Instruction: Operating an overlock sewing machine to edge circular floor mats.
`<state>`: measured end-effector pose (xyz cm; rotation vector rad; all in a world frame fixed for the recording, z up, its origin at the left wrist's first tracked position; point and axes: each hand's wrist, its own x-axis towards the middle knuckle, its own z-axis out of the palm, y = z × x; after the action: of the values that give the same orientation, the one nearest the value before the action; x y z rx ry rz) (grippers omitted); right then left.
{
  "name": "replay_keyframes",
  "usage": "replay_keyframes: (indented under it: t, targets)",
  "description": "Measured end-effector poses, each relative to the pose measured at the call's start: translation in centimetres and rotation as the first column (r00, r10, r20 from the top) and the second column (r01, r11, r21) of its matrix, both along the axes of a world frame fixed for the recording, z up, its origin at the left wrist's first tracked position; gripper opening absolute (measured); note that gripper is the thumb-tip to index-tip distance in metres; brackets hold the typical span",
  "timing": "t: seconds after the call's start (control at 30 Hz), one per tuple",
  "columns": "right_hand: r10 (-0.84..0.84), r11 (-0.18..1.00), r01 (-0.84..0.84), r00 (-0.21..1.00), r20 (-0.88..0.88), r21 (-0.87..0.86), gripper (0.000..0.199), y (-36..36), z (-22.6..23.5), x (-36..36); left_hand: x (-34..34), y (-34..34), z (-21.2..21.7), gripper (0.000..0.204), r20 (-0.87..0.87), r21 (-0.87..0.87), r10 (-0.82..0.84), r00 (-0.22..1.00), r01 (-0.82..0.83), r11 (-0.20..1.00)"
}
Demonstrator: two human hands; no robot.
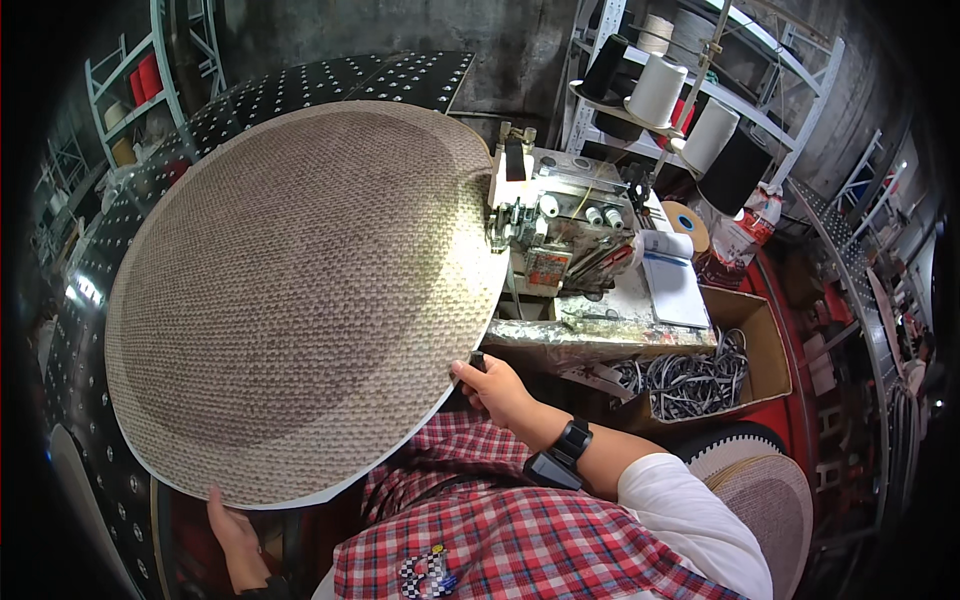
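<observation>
A large round mat (300, 290), woven in brown and beige with a pale edge, spreads out in front of me. Its right edge reaches the front of an overlock sewing machine (565, 225), lit by a bright lamp spot. My right hand (495, 390) pinches the mat's near right edge, thumb on top; a small dark piece shows at its fingers, too small to make out. At the near left edge, my left hand (232, 535) has its thumb over the rim, and its other fingers are mostly hidden beneath.
Beside the machine lie a white notepad (675, 285) and a tape roll (688, 228). A cardboard box (765, 350) holds tangled trimming strips (700, 375). Thread cones (657, 90) stand above. Several round mats (770, 510) are stacked at lower right. A black dotted table (400, 78) lies behind.
</observation>
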<state>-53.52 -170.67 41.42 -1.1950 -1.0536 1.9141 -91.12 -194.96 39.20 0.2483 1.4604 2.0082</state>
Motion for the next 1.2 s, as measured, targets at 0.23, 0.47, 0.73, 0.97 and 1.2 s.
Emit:
replay_keyframes:
  t: [0.23, 0.47, 0.73, 0.97, 1.2]
  targets:
    - [-0.06, 0.998, 0.06, 0.998, 0.014, 0.016, 0.02, 0.0, -1.1, 0.3, 4.0, -1.1, -1.3, 0.051, 0.005, 0.049, -0.204, 0.979, 0.204, 0.978]
    - [-0.086, 0.996, 0.086, 0.996, 0.018, 0.032, 0.024, 0.1, -0.4, 0.3, -2.4, -0.6, 0.8, 0.053, 0.177, 0.088, 0.073, 0.982, -0.089, 0.992]
    - [-0.036, 0.999, 0.035, 0.999, 0.034, 0.03, 0.021, -0.6, -0.5, -0.1, 0.7, -1.2, -0.2, 0.048, -0.019, -0.033, 0.017, 1.0, -0.018, 0.999]
    - [-0.028, 0.999, 0.027, 0.999, 0.02, 0.043, 0.02, -0.5, -1.4, 0.1, 2.9, -2.0, -0.2, 0.05, 0.037, -0.047, -0.386, 0.922, 0.387, 0.921]
    - [-0.027, 1.0, 0.027, 1.0, -0.014, 0.008, 0.02, -1.1, -0.9, 1.1, -1.1, -0.4, 0.2, 0.049, 0.119, -0.02, 0.028, 0.993, -0.025, 0.999]
